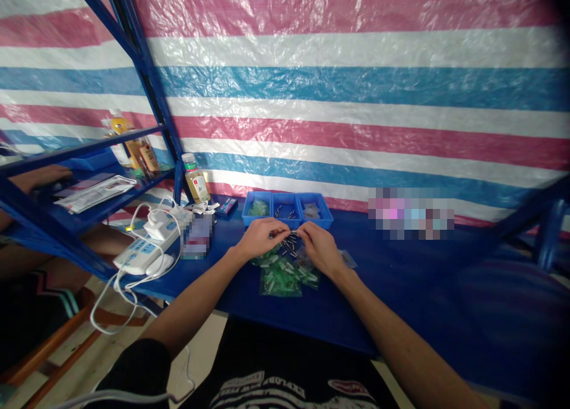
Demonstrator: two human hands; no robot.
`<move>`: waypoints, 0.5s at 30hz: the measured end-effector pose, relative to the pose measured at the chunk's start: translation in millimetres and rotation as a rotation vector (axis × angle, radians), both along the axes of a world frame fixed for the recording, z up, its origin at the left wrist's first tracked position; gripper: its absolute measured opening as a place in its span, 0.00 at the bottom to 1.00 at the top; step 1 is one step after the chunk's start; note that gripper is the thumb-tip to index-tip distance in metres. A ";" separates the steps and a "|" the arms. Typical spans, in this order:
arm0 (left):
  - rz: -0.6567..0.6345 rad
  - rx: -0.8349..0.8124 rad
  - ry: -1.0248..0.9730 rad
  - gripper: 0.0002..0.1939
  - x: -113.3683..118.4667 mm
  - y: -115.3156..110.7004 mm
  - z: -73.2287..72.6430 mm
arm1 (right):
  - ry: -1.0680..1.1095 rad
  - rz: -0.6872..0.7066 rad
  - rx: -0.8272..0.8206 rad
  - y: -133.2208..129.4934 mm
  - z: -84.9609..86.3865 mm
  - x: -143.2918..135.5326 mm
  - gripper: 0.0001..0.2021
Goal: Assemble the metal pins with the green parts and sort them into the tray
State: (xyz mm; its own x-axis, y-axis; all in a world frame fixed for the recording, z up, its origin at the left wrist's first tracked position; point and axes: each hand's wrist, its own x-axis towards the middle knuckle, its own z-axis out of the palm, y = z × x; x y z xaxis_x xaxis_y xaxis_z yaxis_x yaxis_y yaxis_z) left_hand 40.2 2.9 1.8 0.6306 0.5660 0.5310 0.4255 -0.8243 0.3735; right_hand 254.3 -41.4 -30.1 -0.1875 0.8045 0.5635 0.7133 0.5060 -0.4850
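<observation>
My left hand (266, 237) is closed, its fingertips pinched at a small dark item just in front of the blue trays. Close beside it, my right hand (317, 244) pinches something small and thin near the same spot; what it is cannot be made out. Between and below the hands lies a loose pile of small black-and-silver pieces (290, 246). Nearer to me are green plastic packets (280, 277) on the blue table (383, 278). Behind the hands, a blue three-part tray (287, 224) has green packets in its left part, dark pieces in the middle and clear packets in the right.
To the left are a white power strip (142, 247) with tangled cables, a phone (197, 235) and a bottle (196, 178). A blue metal frame (164, 121) rises there. Beyond it, another person's hand (48, 174) rests near papers (98, 193).
</observation>
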 end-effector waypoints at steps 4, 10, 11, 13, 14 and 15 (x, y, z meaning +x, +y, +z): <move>0.026 -0.001 -0.016 0.11 0.0 0.8 0.1 | 0.011 -0.018 0.007 0.7 0.0 0.8 0.12; 0.078 0.002 -0.042 0.11 -1.8 3.0 1.2 | 0.066 -0.028 0.043 1.3 1.1 2.0 0.08; 0.081 0.002 -0.045 0.11 -2.1 3.2 1.5 | 0.076 -0.030 0.047 1.4 1.1 2.2 0.08; 0.079 0.001 -0.046 0.11 -2.6 3.6 2.0 | 0.098 -0.035 0.049 1.8 0.8 2.9 0.06; 0.075 -0.001 -0.042 0.11 -2.7 3.8 2.1 | 0.109 -0.036 0.048 2.0 0.7 3.3 0.05; 0.069 -0.004 -0.036 0.11 -2.8 4.0 2.1 | 0.119 -0.036 0.050 2.2 0.6 3.6 0.05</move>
State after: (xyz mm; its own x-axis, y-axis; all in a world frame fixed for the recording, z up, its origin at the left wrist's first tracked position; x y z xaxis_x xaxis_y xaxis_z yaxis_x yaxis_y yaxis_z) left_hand 37.5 6.9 3.9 0.5706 0.6098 0.5501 0.4672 -0.7919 0.3932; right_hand 257.9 -39.2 -29.5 -0.0889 0.7800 0.6195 0.6705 0.5068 -0.5419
